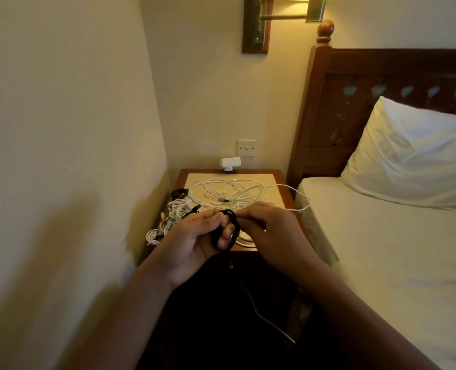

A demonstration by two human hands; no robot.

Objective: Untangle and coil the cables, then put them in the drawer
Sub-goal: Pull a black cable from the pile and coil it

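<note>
Between the wall on the left and the bed (381, 249) on the right stands a small wooden worktop (281, 186), hemmed in on both sides; its back edge meets the wall below a switch (246, 147) and a white plug adapter (231, 163). Open room lies only toward the person, above the near edge. Loose white cables (216, 189), with a pale green one among them, sprawl tangled over the middle of the worktop. One white strand (303, 204) runs past the right edge toward the mattress, and another (264, 315) hangs down the dark front. Coiled white cables (174, 213) crowd the left edge beside the wall, with a small black bundle (179, 193) behind them.

Above the near edge, both hands hold a black cable coil (237, 227) in the air, clear of the worktop. On the left hand (192, 237) the fingers (225, 235) curl through the ring and grip it, thumb on top. On the right hand (270, 231) the fingers (248, 213) are drawn narrow, pinching the coil's upper right side. Motion blur hides the cable's end.
</note>
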